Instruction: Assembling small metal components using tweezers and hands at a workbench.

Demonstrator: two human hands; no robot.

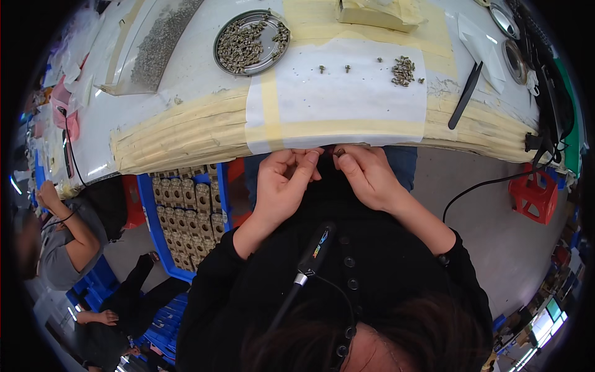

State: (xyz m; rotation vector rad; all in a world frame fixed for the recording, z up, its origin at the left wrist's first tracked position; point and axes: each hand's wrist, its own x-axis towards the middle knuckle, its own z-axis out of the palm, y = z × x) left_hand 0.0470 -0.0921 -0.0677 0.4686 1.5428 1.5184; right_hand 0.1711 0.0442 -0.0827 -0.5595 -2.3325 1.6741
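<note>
Both hands are at the table's front edge, fingertips close together. My right hand [370,178] pinches a small dark metal part [339,152] between thumb and finger; its exact kind is too small to tell. My left hand [286,178] is closed, thumb pressed to the fingertips, and whatever it may hold is hidden. Beyond them a white paper sheet [347,99] is taped to the table. On it lie a small heap of metal fittings [403,72] and a few loose ones. A round metal dish [280,56] holds many similar small fittings.
Black tweezers [465,99] lie at the right. A clear bag of tiny parts [152,59] is at the far left. Below the table's left side stands a blue crate [162,232] of metal housings. A red stool [534,197] is at right; other people sit at left.
</note>
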